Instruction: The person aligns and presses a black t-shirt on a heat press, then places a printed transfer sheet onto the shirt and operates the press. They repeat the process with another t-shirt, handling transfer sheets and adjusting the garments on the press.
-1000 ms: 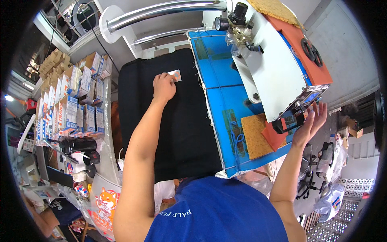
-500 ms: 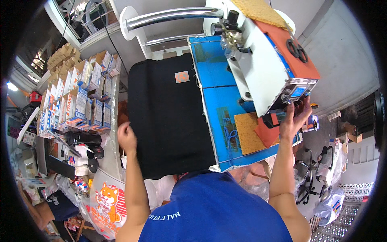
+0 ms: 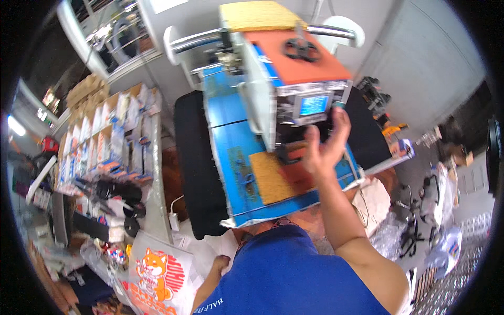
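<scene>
My right hand (image 3: 326, 149) is raised at the front of a white heat press head (image 3: 262, 89), fingers apart. Its fingertips are at a small green button (image 3: 338, 105) beside the lit blue screen (image 3: 314, 105). Below the head lies a blue-covered board (image 3: 223, 136), with a tan pad (image 3: 269, 176) and red-brown sheet (image 3: 299, 176) on it. A black platen (image 3: 194, 157) shows at the left and another black platen (image 3: 367, 131) at the right. My left hand (image 3: 221, 261) is low by my left side, small and blurred; its fingers are not clear.
Black-handled scissors (image 3: 302, 50) rest on the orange-red top sheet (image 3: 291, 76), behind which lies a yellow pad (image 3: 262, 16). Cartons (image 3: 113, 136) crowd the left table. A sheet with an orange dog print (image 3: 157, 273) hangs lower left. Plastic wrap (image 3: 388, 233) lies at right.
The press head and blue board have moved left over the left black platen, uncovering another at right. My right hand moved left with the head. My left hand dropped down toward my side.
</scene>
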`<state>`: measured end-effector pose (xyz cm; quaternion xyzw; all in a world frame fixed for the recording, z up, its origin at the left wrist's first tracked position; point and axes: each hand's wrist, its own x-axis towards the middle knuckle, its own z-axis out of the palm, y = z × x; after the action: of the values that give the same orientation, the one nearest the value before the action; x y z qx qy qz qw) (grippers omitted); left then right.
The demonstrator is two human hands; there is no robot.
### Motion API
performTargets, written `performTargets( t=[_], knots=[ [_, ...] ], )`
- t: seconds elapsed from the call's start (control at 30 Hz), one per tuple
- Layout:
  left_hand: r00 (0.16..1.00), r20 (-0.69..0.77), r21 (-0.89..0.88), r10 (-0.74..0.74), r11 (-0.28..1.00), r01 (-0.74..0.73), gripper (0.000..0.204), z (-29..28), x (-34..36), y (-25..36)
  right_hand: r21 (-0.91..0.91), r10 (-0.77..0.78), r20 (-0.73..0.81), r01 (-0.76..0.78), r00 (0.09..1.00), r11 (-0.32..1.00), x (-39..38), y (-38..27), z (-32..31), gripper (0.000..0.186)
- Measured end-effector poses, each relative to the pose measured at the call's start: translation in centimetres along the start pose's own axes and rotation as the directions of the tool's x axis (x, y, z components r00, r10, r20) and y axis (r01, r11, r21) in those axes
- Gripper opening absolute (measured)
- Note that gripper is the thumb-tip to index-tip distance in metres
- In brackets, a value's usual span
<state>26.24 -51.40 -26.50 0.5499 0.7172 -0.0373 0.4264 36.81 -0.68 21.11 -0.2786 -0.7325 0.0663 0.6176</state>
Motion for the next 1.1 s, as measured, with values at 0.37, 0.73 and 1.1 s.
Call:
performTargets(
  t=[0.37,0.73,1.1],
  knots=[
    [0.807,0.016,-0.999,-0.591,0.032,0.043,0.027,-1.5,1.0,5.4,-0.226,0.662,0.379,-0.629,0.647,0.744,-1.6,12.0,-5.3,0.028],
    [0.908,-0.088,-0.250,-0.411,0.891,0.379,0.036,1.6,8.1,20.9,-0.162,0.155,0.963,0.014,0.221,0.987,1.5,23.9,-9.2,0.036],
    [0.881,-0.445,-0.723,0.158,-0.644,-0.250,0.063,-21.2,14.7,52.6,0.793,-0.887,-0.168,-0.594,-0.430,0.138,19.8,18.4,-22.4,0.017]
  ],
)
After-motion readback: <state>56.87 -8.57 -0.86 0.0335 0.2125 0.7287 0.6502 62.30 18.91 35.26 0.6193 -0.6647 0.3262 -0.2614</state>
